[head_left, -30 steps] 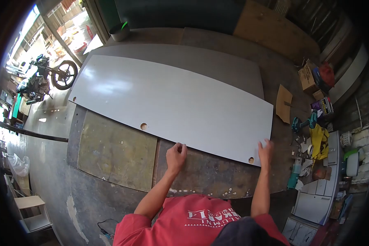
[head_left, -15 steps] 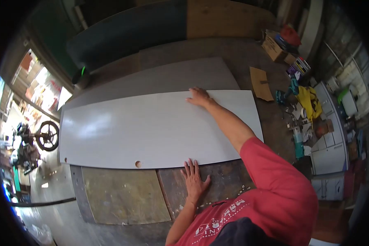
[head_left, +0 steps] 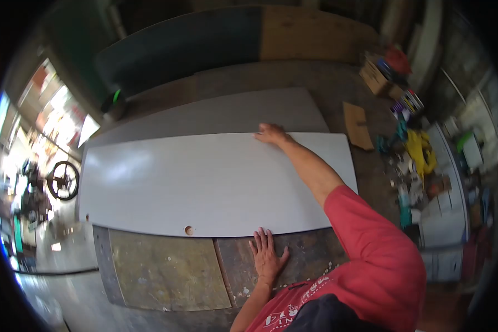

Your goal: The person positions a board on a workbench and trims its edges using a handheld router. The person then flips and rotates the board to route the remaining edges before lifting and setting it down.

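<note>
A long white board (head_left: pixel 205 182) lies flat, with a round hole near the middle of its near edge and a small notch at its left end. My right hand (head_left: pixel 272 134) reaches across to the far edge, its thumb on the white face and its fingers bent over the edge. At the near edge, my left hand (head_left: pixel 267 260) lies palm down with fingers spread. Its fingertips touch the board's edge, and its palm is over the dark worktable (head_left: pixel 310 252).
Behind the white board is a grey panel (head_left: pixel 249 110). A brown sheet (head_left: pixel 166 271) lies in front. Rightward are a cardboard piece (head_left: pixel 358 126), a teal drill (head_left: pixel 393 138), a yellow bag (head_left: pixel 420 152) and a cardboard box (head_left: pixel 374 77). A wheel (head_left: pixel 63 181) stands at left.
My view has tilted, so everything sits slightly lower in the picture. The right hand has shifted outward to the board's far edge. My left hand keeps its place at the near edge.
</note>
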Available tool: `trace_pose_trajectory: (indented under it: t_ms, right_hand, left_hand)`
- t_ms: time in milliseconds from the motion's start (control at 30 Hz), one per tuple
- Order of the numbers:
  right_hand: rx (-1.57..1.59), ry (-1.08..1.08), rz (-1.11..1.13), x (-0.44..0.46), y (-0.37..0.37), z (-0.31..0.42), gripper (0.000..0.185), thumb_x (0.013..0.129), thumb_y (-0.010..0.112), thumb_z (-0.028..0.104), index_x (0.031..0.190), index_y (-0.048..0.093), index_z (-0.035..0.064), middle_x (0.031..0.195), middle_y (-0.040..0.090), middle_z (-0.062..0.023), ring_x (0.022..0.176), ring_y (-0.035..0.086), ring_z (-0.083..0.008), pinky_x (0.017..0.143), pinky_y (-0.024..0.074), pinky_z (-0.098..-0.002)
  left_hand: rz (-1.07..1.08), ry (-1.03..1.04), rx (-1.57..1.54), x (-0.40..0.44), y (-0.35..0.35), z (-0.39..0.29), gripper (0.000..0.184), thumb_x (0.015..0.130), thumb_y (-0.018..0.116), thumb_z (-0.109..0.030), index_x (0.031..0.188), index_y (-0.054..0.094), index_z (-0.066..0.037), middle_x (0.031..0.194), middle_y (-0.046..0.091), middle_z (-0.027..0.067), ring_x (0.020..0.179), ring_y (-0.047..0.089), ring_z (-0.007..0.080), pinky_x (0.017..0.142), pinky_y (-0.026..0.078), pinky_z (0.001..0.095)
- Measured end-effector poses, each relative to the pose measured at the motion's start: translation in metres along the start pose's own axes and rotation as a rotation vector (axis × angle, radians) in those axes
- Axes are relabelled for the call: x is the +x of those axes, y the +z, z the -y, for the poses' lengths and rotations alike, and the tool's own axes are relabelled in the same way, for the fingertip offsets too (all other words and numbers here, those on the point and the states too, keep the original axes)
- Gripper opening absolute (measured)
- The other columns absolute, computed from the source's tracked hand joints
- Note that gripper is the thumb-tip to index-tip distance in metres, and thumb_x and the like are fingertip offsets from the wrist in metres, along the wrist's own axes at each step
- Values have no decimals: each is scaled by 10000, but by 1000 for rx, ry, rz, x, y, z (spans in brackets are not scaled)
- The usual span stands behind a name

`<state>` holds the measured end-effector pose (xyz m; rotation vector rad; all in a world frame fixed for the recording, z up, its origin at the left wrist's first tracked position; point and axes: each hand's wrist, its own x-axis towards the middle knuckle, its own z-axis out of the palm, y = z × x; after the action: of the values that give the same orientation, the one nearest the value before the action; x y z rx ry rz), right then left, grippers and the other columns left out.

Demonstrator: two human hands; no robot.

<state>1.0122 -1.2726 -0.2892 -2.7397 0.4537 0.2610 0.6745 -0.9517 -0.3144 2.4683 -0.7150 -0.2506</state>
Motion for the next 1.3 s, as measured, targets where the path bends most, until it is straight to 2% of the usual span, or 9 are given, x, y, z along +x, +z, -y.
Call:
trace_pose_trajectory:
  t_ms: [133,200,267,300,367,433,733,1067,1300]
  right_hand:
    - [40,30,146,12,-10,4,953,782,660,710,1425,511,21,1436,535,-227,1343,511,-348,1116,406,-450]
    - [-8,43,141,32,-8,-3,952,813,629,713,1374,546,-50,1408,557,-242,1330,527,-353,1094,428,-444]
    - [-99,-40,143,56,-7,-17,918,830,585,739,1218,646,-91,1281,629,-282,1261,586,-367,1052,457,-442]
    - [-147,-112,48,44,-18,-9,863,832,564,764,1043,717,-59,1097,693,-284,1079,669,-374,927,501,-451]
    - [-148,-183,-36,28,-36,-1,806,822,619,752,699,624,-45,695,613,-143,691,526,-227,694,457,-430]
    - [-81,-216,-91,9,-54,7,786,832,650,715,593,476,-13,603,424,-53,637,367,-176,600,382,-417]
    - [-57,-473,-294,-155,-170,84,589,843,807,430,702,419,10,638,349,-26,624,330,-156,560,350,-351]
    - [-123,-631,-591,-376,-185,144,378,805,828,248,889,560,-6,862,551,-138,756,552,-330,705,460,-421]
    - [-46,-588,-559,-514,-178,146,461,775,831,172,1144,593,32,997,602,-136,922,623,-341,798,495,-440]
  left_hand:
    - [-34,-3,-36,-2,-1,8,864,863,652,-472,1531,340,-22,1625,242,217,1524,182,382,1212,156,573]
    - [-82,-59,-54,-3,-2,14,840,879,635,-466,1532,340,-27,1626,249,203,1525,189,364,1215,159,565]
    - [-89,13,-84,-10,-8,16,776,918,597,-435,1535,335,-44,1634,252,159,1530,199,311,1222,166,545]
    - [-125,-61,-101,-13,-5,17,776,918,597,-435,1535,335,-44,1634,252,159,1530,199,311,1222,166,545]
    - [-130,21,-55,-15,3,21,753,927,589,-412,1537,332,-54,1640,242,143,1534,194,285,1223,168,543]
    - [-143,-10,-68,-16,7,23,735,934,587,-377,1543,321,-62,1647,227,128,1537,188,263,1227,163,542]
    - [-226,29,-128,-23,8,21,731,943,583,-282,1544,274,-4,1659,188,129,1535,194,257,1234,167,520]
    - [-629,46,-562,-44,20,26,522,847,646,-108,1354,558,-16,1447,530,185,1340,507,344,1098,440,415]
    - [-1082,-164,-1025,-100,-125,-2,636,903,663,-149,1467,434,36,1418,561,199,1336,525,275,1098,422,395]
